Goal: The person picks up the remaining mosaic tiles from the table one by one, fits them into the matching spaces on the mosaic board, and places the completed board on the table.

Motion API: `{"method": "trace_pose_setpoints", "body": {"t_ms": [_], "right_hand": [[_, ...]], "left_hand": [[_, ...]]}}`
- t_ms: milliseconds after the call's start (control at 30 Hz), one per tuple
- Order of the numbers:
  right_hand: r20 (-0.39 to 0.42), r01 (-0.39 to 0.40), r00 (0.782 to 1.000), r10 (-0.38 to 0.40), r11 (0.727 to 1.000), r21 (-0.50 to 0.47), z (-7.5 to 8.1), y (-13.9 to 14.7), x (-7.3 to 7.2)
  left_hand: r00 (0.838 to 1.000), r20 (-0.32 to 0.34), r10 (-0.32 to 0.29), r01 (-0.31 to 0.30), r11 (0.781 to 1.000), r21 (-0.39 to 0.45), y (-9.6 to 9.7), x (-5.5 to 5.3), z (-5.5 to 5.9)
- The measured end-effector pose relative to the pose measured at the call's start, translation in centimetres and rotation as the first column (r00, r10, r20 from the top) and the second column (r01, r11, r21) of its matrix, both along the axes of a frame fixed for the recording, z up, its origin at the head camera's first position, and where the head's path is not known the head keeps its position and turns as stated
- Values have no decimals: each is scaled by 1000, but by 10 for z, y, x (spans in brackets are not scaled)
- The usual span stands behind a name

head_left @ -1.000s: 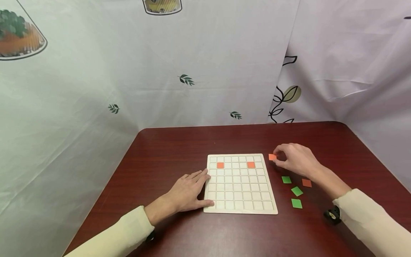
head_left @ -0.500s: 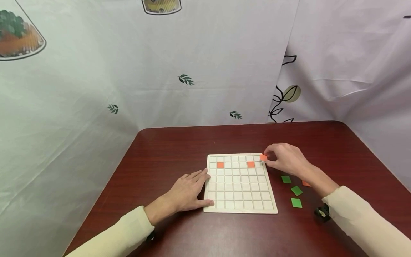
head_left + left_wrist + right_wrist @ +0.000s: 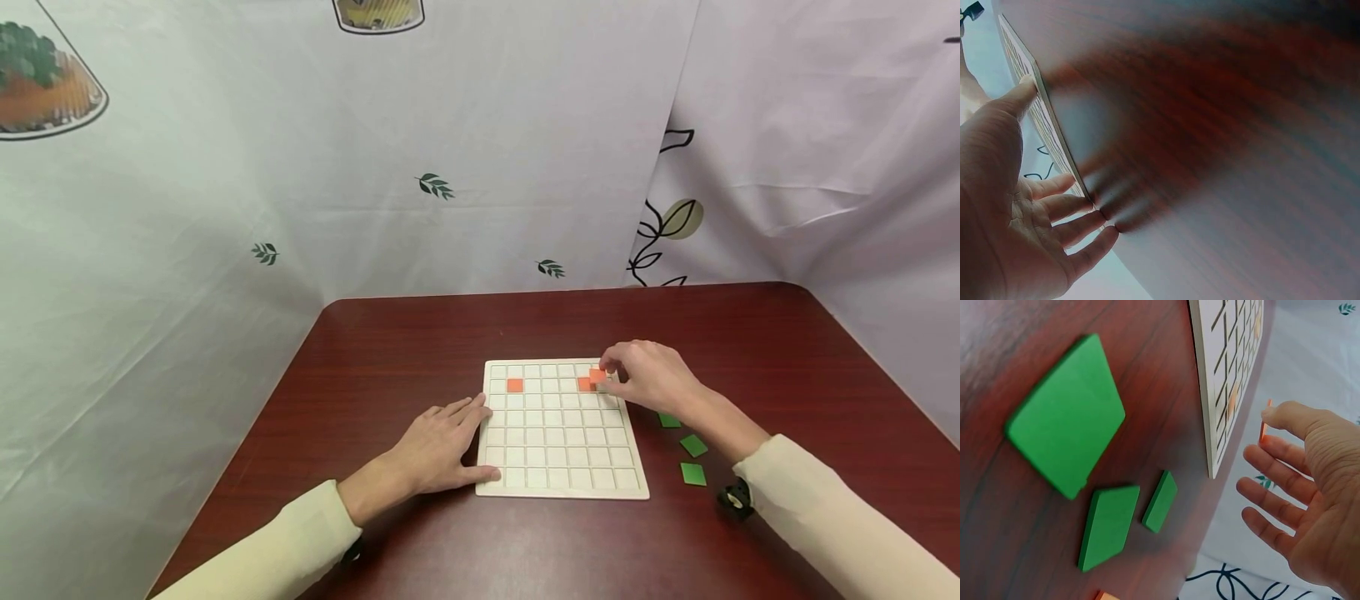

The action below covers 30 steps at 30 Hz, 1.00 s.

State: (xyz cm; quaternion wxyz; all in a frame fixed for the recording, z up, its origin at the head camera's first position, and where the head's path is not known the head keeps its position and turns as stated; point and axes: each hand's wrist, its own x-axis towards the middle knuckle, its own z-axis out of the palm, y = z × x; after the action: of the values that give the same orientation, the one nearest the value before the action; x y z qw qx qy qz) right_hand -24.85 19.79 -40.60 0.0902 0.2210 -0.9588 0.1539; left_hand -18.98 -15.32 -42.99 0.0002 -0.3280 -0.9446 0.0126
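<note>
Right hand [image 3: 651, 377]: is pinching one orange tile [image 3: 597, 376] at its fingertips, above the pale board [image 3: 553, 437]. Left hand [image 3: 437, 446]: is resting, fingers spread, on the board's edge. Green tiles [image 3: 693, 447], three: are lying on the right hand's near side.

One surface [image 3: 420, 333] carries one gridded board [image 3: 553, 417], seven cells by seven, and three green square tiles [image 3: 1069, 419]. Orange square tiles [image 3: 514, 386] number four: two in the board, one held tile [image 3: 597, 376], one cut-off tile [image 3: 1107, 596] at the right wrist view's edge. One left hand [image 3: 437, 447] and one right hand [image 3: 651, 374] show; the head view has three printed leaf sprigs [image 3: 435, 185].
</note>
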Motion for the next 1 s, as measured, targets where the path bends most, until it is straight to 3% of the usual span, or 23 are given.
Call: {"method": "trace_pose_setpoints", "body": {"t_ms": [433, 1000], "right_hand": [[34, -30, 999, 29, 1000, 9, -5, -16, 2], [11, -81, 997, 81, 996, 26, -14, -31, 4]], "left_hand": [[1000, 10, 3, -3, 1000, 3, 0, 0, 1], [1000, 9, 4, -4, 1000, -1, 0, 1, 1]]}}
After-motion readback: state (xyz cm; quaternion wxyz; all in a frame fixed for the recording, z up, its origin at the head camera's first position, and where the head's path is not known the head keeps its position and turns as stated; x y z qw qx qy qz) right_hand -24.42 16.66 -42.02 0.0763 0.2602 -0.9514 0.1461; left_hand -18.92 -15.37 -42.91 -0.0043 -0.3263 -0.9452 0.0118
